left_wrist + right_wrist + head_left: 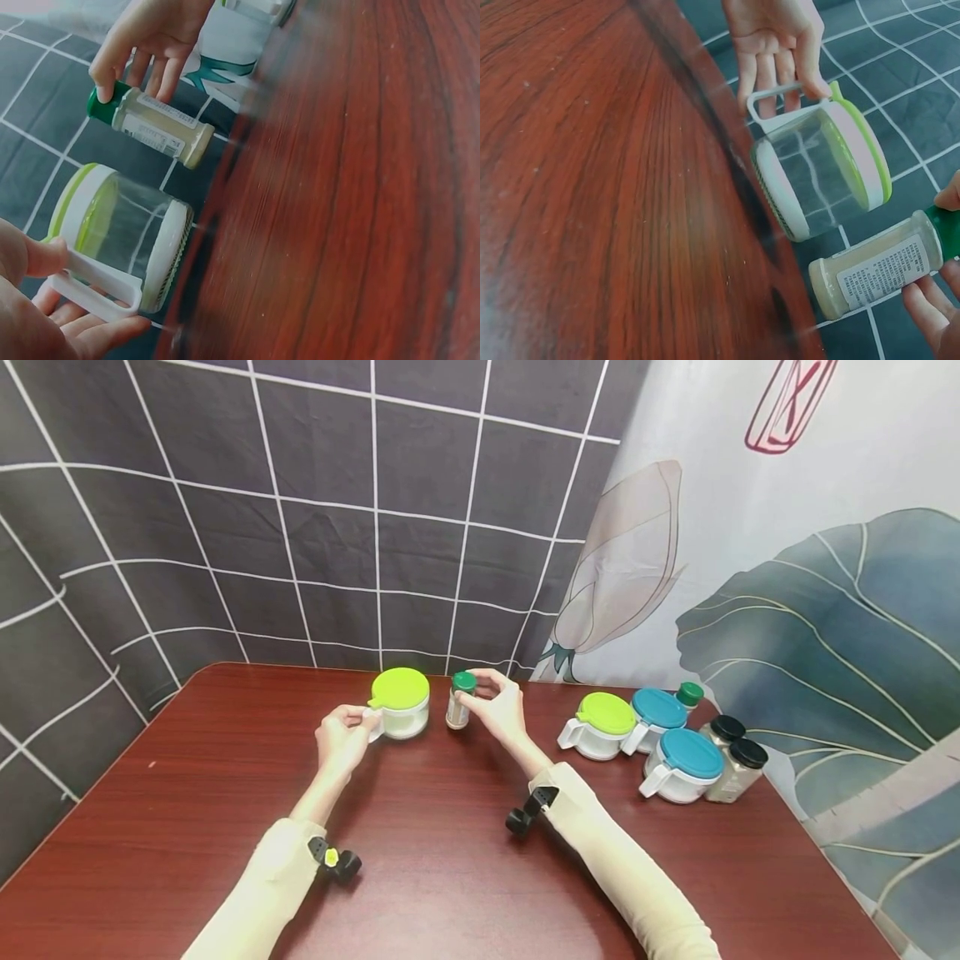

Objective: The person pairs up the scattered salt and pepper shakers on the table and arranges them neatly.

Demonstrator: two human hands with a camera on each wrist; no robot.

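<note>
My left hand (342, 741) grips the white handle (96, 283) of a clear seasoning jar (406, 722) with a lime green lid (401, 688). In the left wrist view the thumb lies on top of the handle and the fingers pass beneath it. To the right of the jar, my right hand (501, 706) pinches a small spice bottle (457, 711) near its green cap (107, 103). The bottle has a printed label (883, 273) and holds a pale powder. Both containers are upright near the back of the table, a small gap between them.
On the right side of the reddish wooden table (420, 860) stand another lime-lidded jar (606, 714), two blue-lidded jars (692, 753), a green-capped bottle (689, 694) and two black-capped bottles (738, 770). A dark gridded curtain (315, 527) hangs behind the table.
</note>
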